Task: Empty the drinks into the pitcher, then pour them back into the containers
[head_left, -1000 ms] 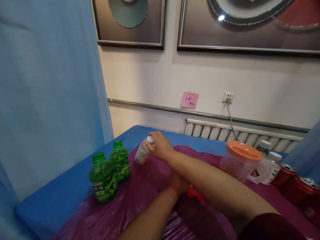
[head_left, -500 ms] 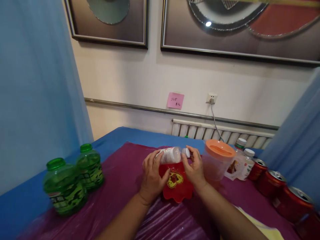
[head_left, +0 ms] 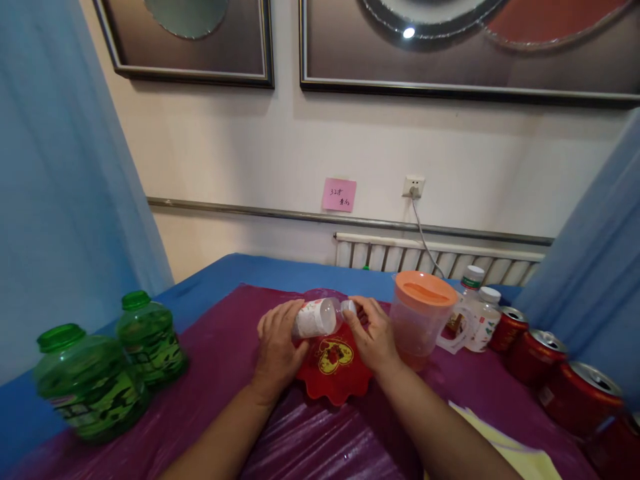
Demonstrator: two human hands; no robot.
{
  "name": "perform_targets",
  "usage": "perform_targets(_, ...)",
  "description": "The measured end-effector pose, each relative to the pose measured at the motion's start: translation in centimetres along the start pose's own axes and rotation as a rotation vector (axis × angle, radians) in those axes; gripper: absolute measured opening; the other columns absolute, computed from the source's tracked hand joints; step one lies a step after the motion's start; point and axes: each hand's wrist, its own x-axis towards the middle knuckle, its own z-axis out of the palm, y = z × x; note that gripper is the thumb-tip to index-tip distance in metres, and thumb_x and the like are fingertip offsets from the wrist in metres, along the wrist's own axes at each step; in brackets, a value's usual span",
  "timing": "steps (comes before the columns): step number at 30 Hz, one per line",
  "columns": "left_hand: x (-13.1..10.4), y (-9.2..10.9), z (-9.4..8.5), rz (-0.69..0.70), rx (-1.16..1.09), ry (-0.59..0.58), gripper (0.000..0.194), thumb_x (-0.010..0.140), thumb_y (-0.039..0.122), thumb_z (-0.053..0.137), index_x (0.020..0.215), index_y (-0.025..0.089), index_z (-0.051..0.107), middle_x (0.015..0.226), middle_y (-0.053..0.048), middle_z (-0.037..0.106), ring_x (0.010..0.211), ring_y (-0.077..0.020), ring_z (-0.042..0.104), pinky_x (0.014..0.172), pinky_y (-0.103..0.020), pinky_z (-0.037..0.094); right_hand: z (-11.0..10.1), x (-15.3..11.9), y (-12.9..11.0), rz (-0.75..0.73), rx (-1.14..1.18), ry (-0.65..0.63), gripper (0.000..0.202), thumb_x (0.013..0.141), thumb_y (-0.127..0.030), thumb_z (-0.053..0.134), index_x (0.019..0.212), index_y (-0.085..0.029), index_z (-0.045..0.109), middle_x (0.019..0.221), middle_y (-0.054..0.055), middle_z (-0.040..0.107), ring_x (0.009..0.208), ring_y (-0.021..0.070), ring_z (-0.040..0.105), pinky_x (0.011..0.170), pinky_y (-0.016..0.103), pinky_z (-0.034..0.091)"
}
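My left hand point(head_left: 277, 340) is wrapped round a clear plastic bottle point(head_left: 314, 318) with a white and pink label, tilted nearly flat with its neck to the right. With thumb and fingers, my right hand point(head_left: 373, 331) pinches the white bottle cap point(head_left: 349, 307) at the mouth. Whether the cap is seated on the neck I cannot tell. Below both hands lies a red scalloped plate point(head_left: 336, 390) with a yellow heart design. Just right of my right hand stands a clear pitcher point(head_left: 413, 327) with an orange lid.
Two green bottles point(head_left: 90, 380) without caps stand at left. On the right are two white-capped bottles point(head_left: 483, 320), several red cans point(head_left: 580, 400) and a yellow cloth point(head_left: 505, 443). Purple plastic sheeting point(head_left: 220, 353) covers part of the blue table point(head_left: 280, 268).
The view has shifted slightly. The bottle has turned a little, showing more of its label. The gap between cap and bottle neck looks smaller.
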Motion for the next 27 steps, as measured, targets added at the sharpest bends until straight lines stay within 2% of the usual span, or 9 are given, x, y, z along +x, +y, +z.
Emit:
perform_targets(6,-0.07,-0.2,0.26,-0.026,0.026,-0.022,0.062,0.073,0.022,0.061,0.135,0.024,0.053,0.131,-0.01,0.065,0.12,-0.0329,0.055,0.107,-0.049,0.034,-0.07,0.34,0.65,-0.046,-0.033,-0.052,0.03,0.1,-0.042,0.049,0.111,-0.019,0.065,0.091,0.005,0.065,0.082,0.0186,0.06,0.074,0.031,0.048)
perform_targets(11,0.05,-0.18,0.08,-0.034,0.03,-0.021,0.061,0.071,0.021,0.062,0.131,0.025,0.056,0.129,-0.009,0.066,0.119,-0.0329,0.056,0.106,-0.048,0.035,-0.36,0.59,0.58,-0.082,-0.056,-0.076,0.029,0.101,-0.04,0.046,0.112,-0.019,0.063,0.093,0.007,0.065,0.084,0.02,0.06,0.075,0.032,0.048)
perform_targets(27,0.26,-0.33,-0.18,-0.061,-0.025,-0.026,0.058,0.068,0.021,0.064,0.126,0.026,0.058,0.124,-0.007,0.068,0.116,-0.0317,0.057,0.104,-0.047,0.038,-0.84,0.8,0.35,-0.173,-0.136,-0.129,0.023,0.1,-0.037,0.046,0.108,-0.019,0.058,0.091,0.007,0.065,0.082,0.0211,0.06,0.075,0.034,0.048)
